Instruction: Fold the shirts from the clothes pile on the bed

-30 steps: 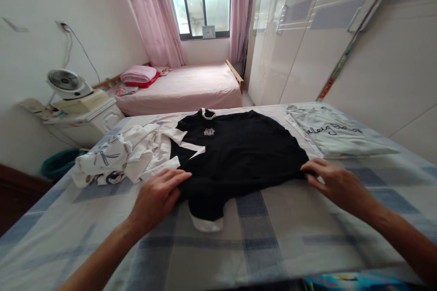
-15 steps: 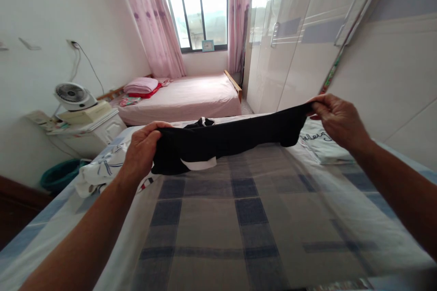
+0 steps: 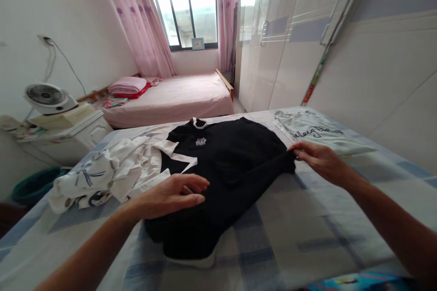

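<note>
A black shirt (image 3: 225,159) with white collar and sleeve trim lies spread across the checked bed sheet, a small pale emblem on its chest. Its collar side points left and one white-edged sleeve lies towards me. My right hand (image 3: 319,161) pinches the shirt's hem at the right, slightly lifted. Over the shirt's near left part hovers my left hand (image 3: 174,195), fingers apart and holding nothing. Left of the collar sits a crumpled white garment (image 3: 112,170) with dark blue lines. A folded light grey-green shirt (image 3: 317,132) with dark lettering lies beyond my right hand.
The checked sheet (image 3: 290,245) covers the bed before me. A white fan (image 3: 49,97) stands on a box atop a cabinet at the left, a green bin (image 3: 37,186) below. Wardrobe doors (image 3: 382,77) line the right. A pink bed (image 3: 184,95) stands beneath the window.
The black shirt, earlier stretched in the air between both hands, now lies laid out on the bed. My left hand has let go and moved nearer; my right hand is lower, still gripping.
</note>
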Motion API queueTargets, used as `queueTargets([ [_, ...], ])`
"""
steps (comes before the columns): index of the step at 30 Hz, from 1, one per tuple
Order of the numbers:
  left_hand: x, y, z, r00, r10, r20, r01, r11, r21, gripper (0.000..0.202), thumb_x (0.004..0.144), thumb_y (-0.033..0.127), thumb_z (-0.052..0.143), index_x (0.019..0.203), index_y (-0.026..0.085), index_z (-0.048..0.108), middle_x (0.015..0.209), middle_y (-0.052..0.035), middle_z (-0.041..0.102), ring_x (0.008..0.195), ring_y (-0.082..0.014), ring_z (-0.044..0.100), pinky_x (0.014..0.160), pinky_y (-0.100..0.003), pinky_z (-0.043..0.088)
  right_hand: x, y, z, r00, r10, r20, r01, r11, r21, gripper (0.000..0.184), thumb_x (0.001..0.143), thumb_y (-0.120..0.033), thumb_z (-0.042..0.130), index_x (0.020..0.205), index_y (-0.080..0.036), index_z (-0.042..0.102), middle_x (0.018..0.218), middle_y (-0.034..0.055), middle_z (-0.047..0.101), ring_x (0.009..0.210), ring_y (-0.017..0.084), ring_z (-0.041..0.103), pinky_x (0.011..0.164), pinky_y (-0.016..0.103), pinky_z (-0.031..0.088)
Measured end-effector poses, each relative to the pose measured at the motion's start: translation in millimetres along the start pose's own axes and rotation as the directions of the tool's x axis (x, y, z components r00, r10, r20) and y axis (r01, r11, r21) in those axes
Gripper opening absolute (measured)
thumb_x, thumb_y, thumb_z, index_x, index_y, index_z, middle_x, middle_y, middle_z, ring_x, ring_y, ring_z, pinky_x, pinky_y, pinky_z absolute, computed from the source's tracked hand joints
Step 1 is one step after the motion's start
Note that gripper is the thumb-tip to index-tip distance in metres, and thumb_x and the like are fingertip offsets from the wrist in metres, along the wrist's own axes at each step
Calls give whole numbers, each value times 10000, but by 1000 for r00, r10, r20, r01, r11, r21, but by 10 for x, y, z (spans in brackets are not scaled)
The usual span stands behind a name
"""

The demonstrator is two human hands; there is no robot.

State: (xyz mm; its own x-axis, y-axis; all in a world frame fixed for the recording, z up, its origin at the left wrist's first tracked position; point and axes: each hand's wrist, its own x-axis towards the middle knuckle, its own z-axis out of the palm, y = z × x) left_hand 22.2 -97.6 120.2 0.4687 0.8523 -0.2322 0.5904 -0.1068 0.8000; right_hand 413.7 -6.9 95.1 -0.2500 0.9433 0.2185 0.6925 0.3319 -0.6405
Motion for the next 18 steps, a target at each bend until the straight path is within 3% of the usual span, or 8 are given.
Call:
queueTargets([
  [2,390,103,157,995,33,-89,-32,999,12,527,753,452,632,1201,178,589,1122,-86,635,956,-191,606,816,-287,486,128,-257,213,994,-50,-101,47,998,-34,241,847,-337,467,922,-205,655,655,-11,592,596,134,529,597,255,416],
  [4,775,175,343,987,88,-135,-92,995,-24,579,725,449,654,1227,176,558,1082,-80,643,880,-179,618,731,-266,497,205,-533,413,978,-204,-34,204,979,8,231,846,-267,455,942,-204,656,691,-12,614,599,119,533,592,239,414],
  [7,1180,162,569,968,104,-229,-122,990,-66,308,827,366,491,982,146,641,734,-25,644,644,-137,604,578,-230,466,206,-706,594,919,-388,67,380,919,110,238,829,-211,463,989,-209,640,938,15,674,805,130,607,710,233,445],
  [8,1246,126,609,967,88,-240,-112,990,-87,276,839,333,449,882,140,641,642,-10,608,593,-130,590,545,-221,452,191,-661,608,936,-350,30,347,934,87,229,830,-217,464,979,-205,637,956,22,678,831,136,616,723,237,446],
  [10,1275,33,632,973,55,-225,-89,985,-145,247,830,305,440,777,139,615,593,-2,583,564,-124,585,520,-209,437,170,-434,569,987,-146,-63,145,989,-17,198,840,-265,458,882,-191,637,828,27,686,751,146,634,678,246,444],
  [13,1173,-100,597,979,39,-200,-84,971,-224,239,817,345,495,823,136,611,698,-20,629,603,-117,588,542,-207,439,195,25,457,985,168,-35,-171,979,-113,276,852,-341,434,709,-179,607,625,17,642,571,138,619,592,247,423],
  [15,1104,-149,586,979,58,-197,-101,971,-217,264,821,372,510,843,132,617,740,-25,629,623,-112,574,561,-210,437,249,222,436,979,201,-7,-201,972,-121,264,850,-341,432,768,-172,618,679,22,660,550,125,612,600,246,429],
  [18,1064,-156,605,974,153,-165,-170,981,-95,287,845,373,493,752,134,622,731,-12,593,627,-103,541,568,-209,419,350,209,519,998,32,-54,-40,989,-142,272,837,-314,460,1016,-178,614,841,32,680,634,122,620,666,243,445],
])
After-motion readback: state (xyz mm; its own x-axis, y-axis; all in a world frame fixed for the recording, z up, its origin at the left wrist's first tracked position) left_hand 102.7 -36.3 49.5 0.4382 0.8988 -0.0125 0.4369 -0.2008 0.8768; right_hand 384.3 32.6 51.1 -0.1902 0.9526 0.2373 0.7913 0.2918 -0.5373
